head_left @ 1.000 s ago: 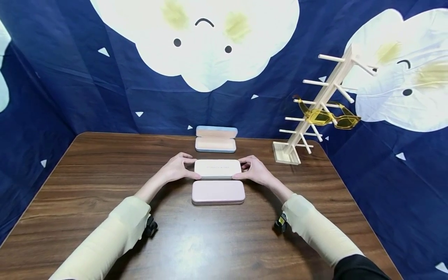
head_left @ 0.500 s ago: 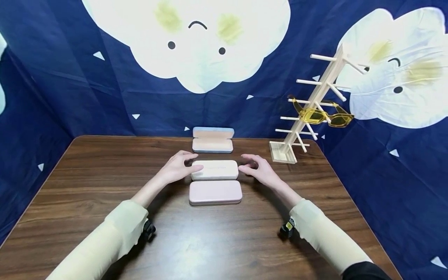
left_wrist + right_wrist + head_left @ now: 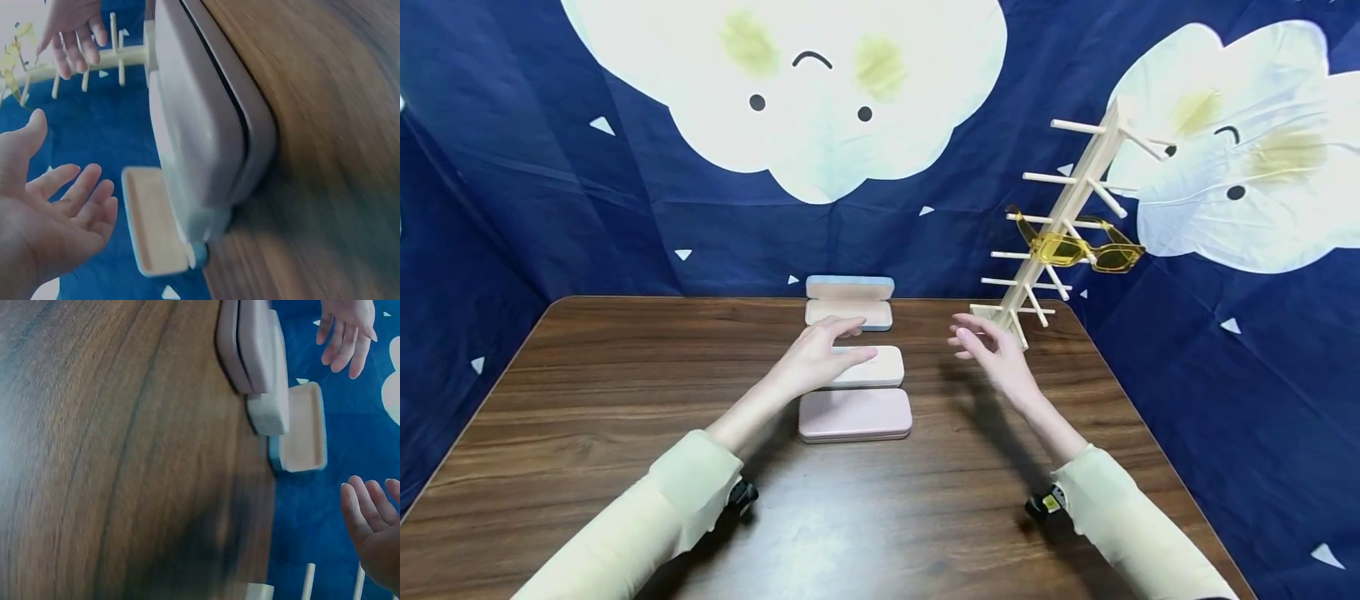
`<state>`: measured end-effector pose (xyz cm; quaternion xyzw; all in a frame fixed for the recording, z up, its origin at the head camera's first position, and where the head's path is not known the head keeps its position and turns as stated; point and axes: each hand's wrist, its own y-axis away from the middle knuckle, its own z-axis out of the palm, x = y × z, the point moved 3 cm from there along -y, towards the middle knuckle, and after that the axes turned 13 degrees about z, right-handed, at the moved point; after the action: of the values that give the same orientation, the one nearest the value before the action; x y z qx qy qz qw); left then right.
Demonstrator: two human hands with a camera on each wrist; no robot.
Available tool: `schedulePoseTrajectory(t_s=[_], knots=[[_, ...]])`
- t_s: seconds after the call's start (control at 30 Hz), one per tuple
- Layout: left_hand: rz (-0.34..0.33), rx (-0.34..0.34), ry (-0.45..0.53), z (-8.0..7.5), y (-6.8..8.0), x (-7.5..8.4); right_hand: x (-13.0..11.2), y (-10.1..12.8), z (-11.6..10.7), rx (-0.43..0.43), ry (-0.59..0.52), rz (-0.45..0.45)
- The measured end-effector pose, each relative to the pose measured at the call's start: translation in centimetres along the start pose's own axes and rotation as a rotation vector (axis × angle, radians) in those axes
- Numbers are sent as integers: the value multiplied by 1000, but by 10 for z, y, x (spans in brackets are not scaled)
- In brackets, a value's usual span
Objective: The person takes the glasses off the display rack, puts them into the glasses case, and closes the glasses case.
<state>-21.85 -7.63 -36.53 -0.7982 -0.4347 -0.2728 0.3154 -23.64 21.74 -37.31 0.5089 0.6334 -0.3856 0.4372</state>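
Note:
My left hand (image 3: 820, 360) hovers over the left part of the closed white glasses case (image 3: 886, 365), covering some of it from the head view. In the left wrist view its fingers are relaxed and nothing is in them. Right of the cases, my right hand (image 3: 997, 357) is raised above the table with loose fingers, also holding nothing. A closed pink glasses case (image 3: 855, 415) lies directly in front of the white one. Behind them sits a blue glasses case (image 3: 850, 287) with its lid up; its pale lining shows, and my left fingers partly overlap it.
At the back right stands a wooden glasses rack (image 3: 1078, 179) with several pegs. Yellow sunglasses (image 3: 1062, 249) hang on it, and my right hand is in front of its base. The wooden table (image 3: 617, 392) ends at a blue cloth backdrop (image 3: 745, 225).
Both hands have left the ends of the white case. My right hand has moved right and up, while my left has lifted and shifted right over the case. The cases stay in place.

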Motion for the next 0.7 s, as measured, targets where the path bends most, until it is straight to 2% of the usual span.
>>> schedulePoseTrajectory(t_s=[0.27, 0.43, 0.57, 0.7], knots=[[96, 16, 61, 14, -18, 30, -25, 17, -38, 71, -145, -111], [92, 8, 116, 20, -31, 52, -41, 27, -64, 181, -184, -168], [87, 20, 155, 22, -41, 68, -50, 30, -80, 253, -227, -167], [89, 32, 150, 26, -50, 79, -54, 31, -94, 303, -284, -154]])
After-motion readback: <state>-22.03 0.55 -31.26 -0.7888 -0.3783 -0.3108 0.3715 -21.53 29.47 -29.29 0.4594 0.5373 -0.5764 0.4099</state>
